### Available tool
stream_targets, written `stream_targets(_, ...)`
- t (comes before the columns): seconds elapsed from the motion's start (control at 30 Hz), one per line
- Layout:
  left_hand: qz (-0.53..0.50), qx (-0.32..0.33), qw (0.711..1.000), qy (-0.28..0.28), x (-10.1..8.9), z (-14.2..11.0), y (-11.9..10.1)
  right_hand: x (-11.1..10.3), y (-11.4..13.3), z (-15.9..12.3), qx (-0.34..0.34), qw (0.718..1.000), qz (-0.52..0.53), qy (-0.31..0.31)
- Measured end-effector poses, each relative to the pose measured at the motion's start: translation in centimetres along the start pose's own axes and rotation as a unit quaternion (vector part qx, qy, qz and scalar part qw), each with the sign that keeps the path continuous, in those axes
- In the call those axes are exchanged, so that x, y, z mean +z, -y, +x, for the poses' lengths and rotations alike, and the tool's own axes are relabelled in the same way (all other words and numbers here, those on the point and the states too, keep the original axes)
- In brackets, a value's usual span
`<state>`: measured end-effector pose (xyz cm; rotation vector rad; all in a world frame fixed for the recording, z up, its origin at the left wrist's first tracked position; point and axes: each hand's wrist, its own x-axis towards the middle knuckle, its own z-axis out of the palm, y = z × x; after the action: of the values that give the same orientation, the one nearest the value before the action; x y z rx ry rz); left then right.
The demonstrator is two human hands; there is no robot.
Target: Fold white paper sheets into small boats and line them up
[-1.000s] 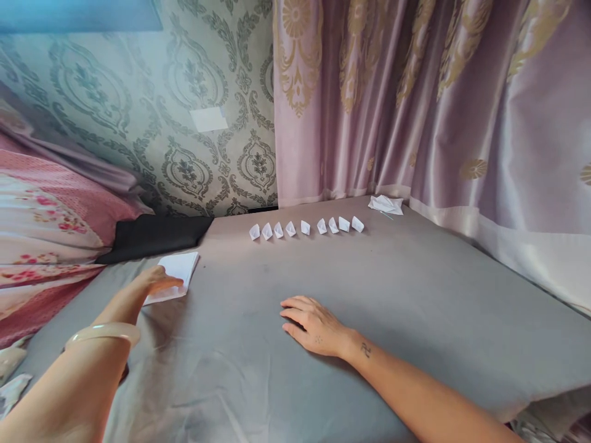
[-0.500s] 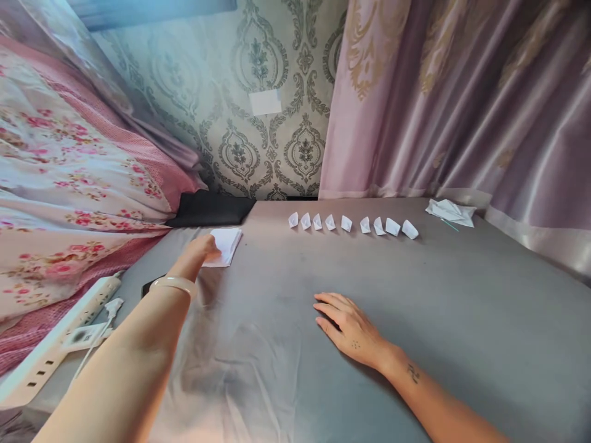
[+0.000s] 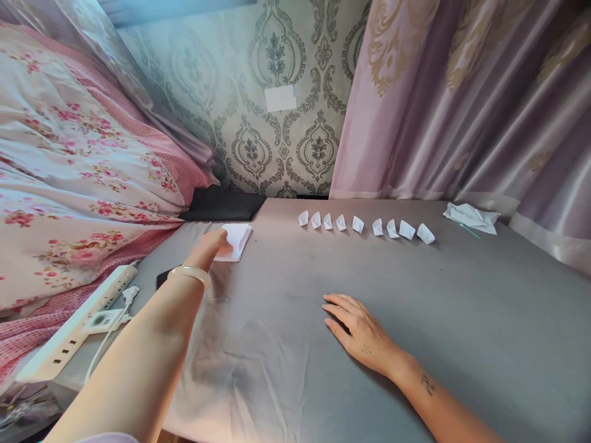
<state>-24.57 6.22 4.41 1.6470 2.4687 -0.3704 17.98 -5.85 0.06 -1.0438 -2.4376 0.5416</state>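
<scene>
My left hand (image 3: 215, 245), with a pale bangle on its wrist, reaches out to a small stack of white paper (image 3: 239, 237) at the far left of the grey-covered surface. Its fingers are curled together at the stack's left side and look closed on the paper; the fingertips are partly hidden. My right hand (image 3: 357, 329) rests palm down on the grey cover (image 3: 286, 357), fingers apart, holding nothing. Beyond it stands a row of several small folded paper boats (image 3: 357, 224).
At the back right lie crumpled white papers (image 3: 471, 216) beside a thin green stick (image 3: 470, 231). A black folded item (image 3: 221, 205) sits at the back left. Along the left edge are a power strip (image 3: 78, 335) with a plugged cable and a dark phone-like object (image 3: 162, 278).
The whole view has shifted slightly, so things appear further right. My left hand stays at the paper stack, and my right hand still lies flat on the cover.
</scene>
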Motion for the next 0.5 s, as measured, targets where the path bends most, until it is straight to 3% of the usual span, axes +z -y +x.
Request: stream_targets(0.5, -0.074, -0.003, 0.996, -0.045, 0.00, -0.12, 0.23, 0.26, -0.33, -0.03, -0.001, 1.000, -0.010, -0.001)
